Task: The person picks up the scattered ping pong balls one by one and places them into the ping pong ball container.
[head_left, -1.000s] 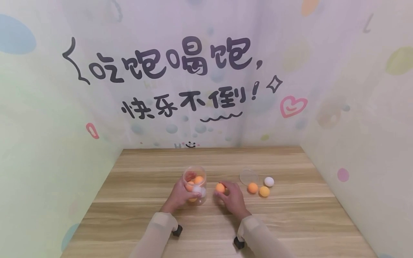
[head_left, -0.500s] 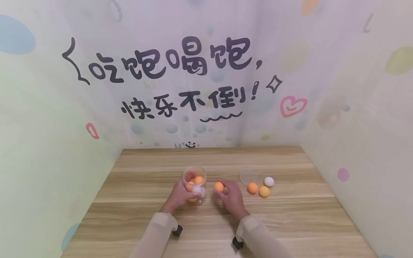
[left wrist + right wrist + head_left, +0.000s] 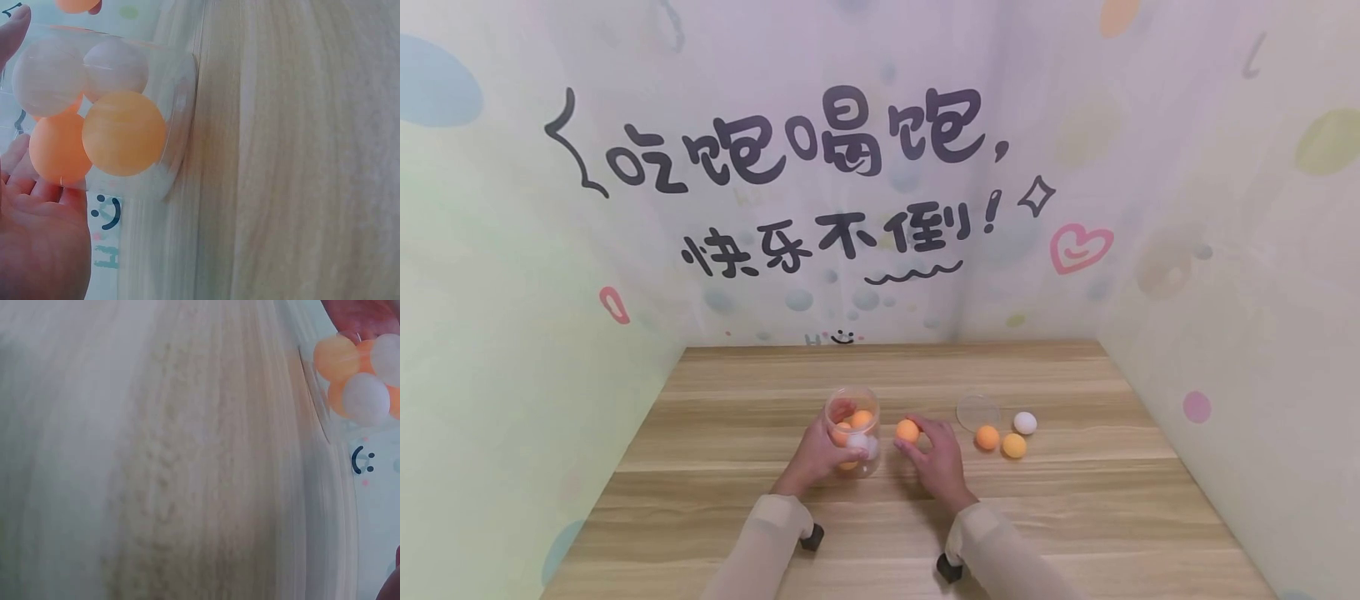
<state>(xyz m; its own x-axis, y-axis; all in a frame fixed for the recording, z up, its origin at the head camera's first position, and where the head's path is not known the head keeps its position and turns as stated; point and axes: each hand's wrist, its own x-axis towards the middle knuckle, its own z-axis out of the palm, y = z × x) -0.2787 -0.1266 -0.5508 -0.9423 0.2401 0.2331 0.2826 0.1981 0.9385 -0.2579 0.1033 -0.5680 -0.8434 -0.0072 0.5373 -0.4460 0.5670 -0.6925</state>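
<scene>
A clear plastic jar stands upright on the table, its top uncovered, with several orange and white ping-pong balls inside. My left hand grips it from the left side, thumb in front and fingers behind. In the left wrist view, a yellow-orange ball and two white balls show through the jar wall. To the right of the jar, my right hand pinches an orange ping-pong ball between thumb and fingers. Only a sliver of the right hand shows in the right wrist view.
A clear round lid lies on the wooden table right of the right hand. Beside it are an orange ball, a yellow-orange ball and a white ball. Printed fabric walls close in the back and sides.
My right hand has shifted slightly left and away from me with the orange ping-pong ball, nearer the jar. The left hand and jar have stayed in place.
</scene>
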